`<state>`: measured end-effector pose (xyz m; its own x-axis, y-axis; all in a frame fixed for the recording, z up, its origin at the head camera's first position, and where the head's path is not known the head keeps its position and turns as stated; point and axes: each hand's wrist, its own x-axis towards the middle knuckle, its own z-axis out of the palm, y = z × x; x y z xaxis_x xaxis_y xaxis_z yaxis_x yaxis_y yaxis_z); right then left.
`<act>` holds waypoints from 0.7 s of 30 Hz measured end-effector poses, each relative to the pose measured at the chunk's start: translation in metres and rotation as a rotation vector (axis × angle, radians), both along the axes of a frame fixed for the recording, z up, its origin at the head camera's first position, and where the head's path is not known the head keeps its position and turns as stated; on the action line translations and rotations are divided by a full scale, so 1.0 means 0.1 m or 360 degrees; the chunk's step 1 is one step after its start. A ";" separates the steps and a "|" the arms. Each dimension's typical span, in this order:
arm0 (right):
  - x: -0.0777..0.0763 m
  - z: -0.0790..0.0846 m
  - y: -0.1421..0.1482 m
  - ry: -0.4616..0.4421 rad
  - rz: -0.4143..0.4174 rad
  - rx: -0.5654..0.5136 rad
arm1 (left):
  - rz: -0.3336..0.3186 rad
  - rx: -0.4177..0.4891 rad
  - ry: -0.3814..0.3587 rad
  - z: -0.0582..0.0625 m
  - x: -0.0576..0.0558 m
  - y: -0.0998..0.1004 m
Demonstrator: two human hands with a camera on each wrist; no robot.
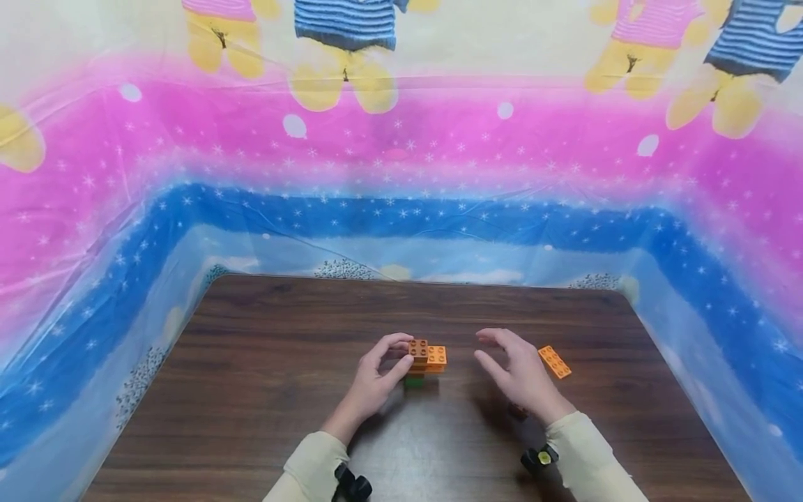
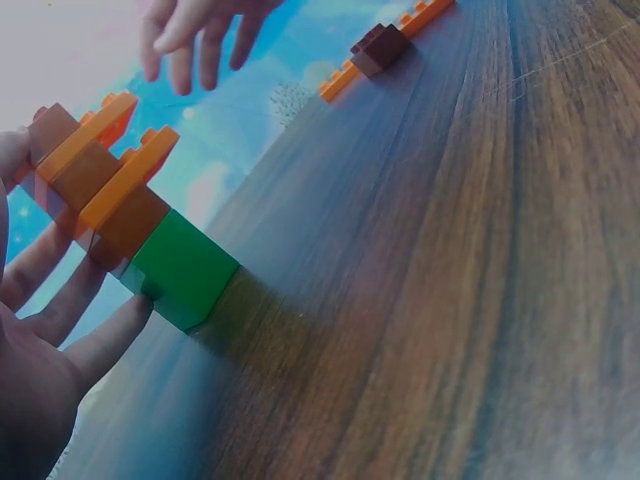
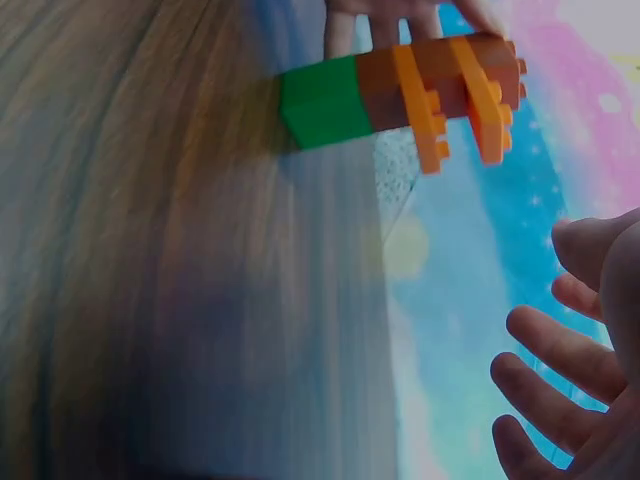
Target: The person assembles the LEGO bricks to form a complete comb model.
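A tower of toy building bricks (image 1: 417, 351) stands upright on the table. Its base is a green brick (image 2: 185, 268); above that, brown bricks alternate with two orange plates (image 3: 420, 110) that jut out to the right. My left hand (image 1: 378, 373) holds the tower from the left, thumb at the near side of the top brown brick and fingers along the far side. To the tower's right, my right hand (image 1: 523, 373) is raised over the table, its fingers spread and holding nothing.
A loose orange plate (image 1: 555, 362) lies on the table right of my right hand. A brown brick (image 2: 382, 50), mostly hidden under my right wrist in the head view, sits nearer me. Patterned cloth (image 1: 401, 216) walls the back and sides of the wooden table (image 1: 282, 314).
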<state>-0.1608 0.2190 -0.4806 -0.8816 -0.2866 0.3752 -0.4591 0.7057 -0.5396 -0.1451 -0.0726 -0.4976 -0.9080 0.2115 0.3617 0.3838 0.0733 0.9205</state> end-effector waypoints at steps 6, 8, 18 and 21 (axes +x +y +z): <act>0.03 -0.08 0.23 -0.0036 -0.0077 0.0072 | -0.0005 -0.0012 -0.0011 -0.14 -0.08 -0.01; 0.04 -0.12 0.31 -0.0018 -0.0104 0.0097 | -0.0005 -0.0017 -0.0009 -0.21 -0.12 -0.01; 0.09 -0.26 0.65 0.0033 -0.0258 0.0171 | -0.0031 -0.0002 -0.0026 -0.28 -0.16 -0.04; 0.09 -0.27 0.75 -0.0023 -0.0322 0.0197 | -0.0034 -0.0013 -0.0025 -0.29 -0.17 -0.05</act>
